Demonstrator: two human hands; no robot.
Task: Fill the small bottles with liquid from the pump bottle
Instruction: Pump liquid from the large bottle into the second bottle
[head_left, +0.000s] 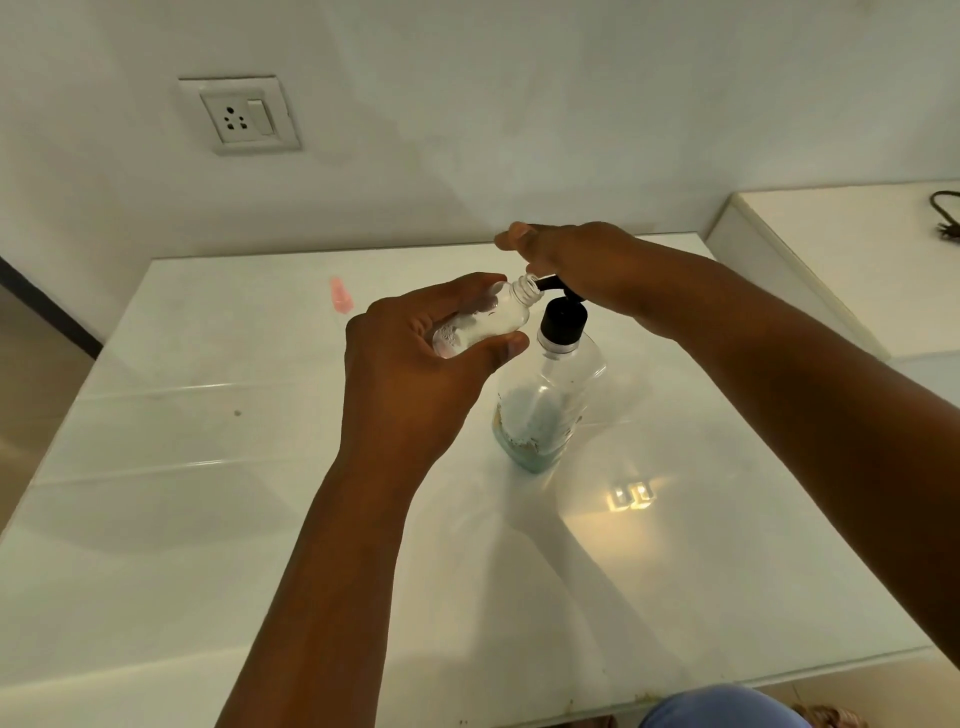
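Head view, left hand (410, 364) grip clamped round small bottle (488, 319), tilted, mouth touching black nozzle, right hand (576, 260) grip closed over pump head, pump bottle (545, 400) upright at tabletop (208, 467) centre, pink smear (340, 294) at 10 o'clock.

glossy white table (208, 519), clear plastic pump bottle (566, 384), clear small bottle (493, 319)

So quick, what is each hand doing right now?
Left hand: closed around the small bottle.
Right hand: resting on the pump head; grip cannot be told.
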